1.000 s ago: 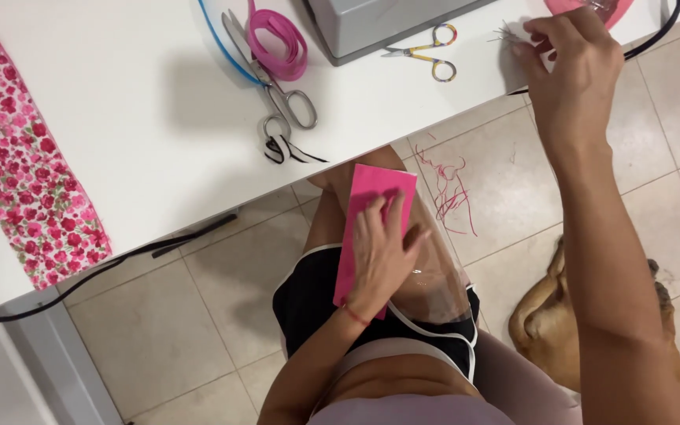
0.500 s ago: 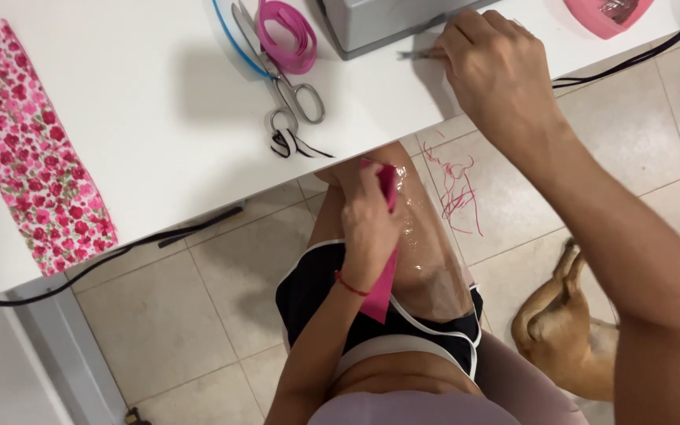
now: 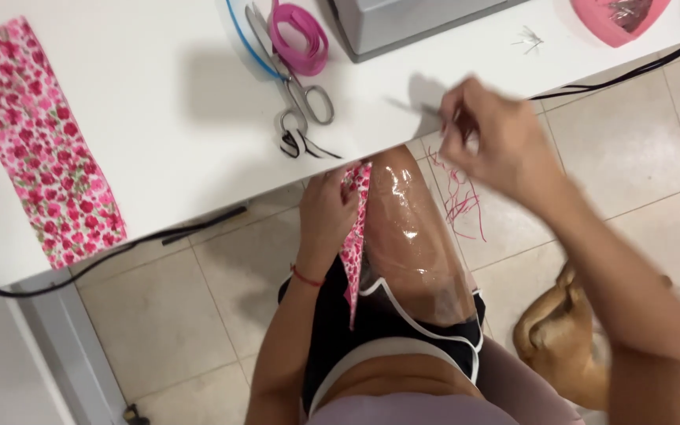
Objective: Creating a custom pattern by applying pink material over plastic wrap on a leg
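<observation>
My left hand (image 3: 326, 214) is closed on a folded pink floral fabric piece (image 3: 353, 236), pressing it against my thigh just under the table edge. A clear plastic sheet (image 3: 415, 244) lies over my lap beside it. My right hand (image 3: 493, 138) hovers at the white table's (image 3: 159, 118) front edge, gripping a small pair of scissors (image 3: 404, 106); only the thin metal tip shows, blurred, pointing left.
On the table lie a long floral fabric strip (image 3: 41, 145), large scissors (image 3: 297, 86), a pink ribbon roll (image 3: 299, 35), a grey machine base (image 3: 411, 24) and a pink tray (image 3: 619, 17). Red threads (image 3: 460, 197) litter the tiled floor. A brown dog (image 3: 564, 342) lies at the right.
My right hand picked the small scissors off the table and drew back towards me. My left hand folded the pink fabric from flat to edge-on and slid it up towards the table edge.
</observation>
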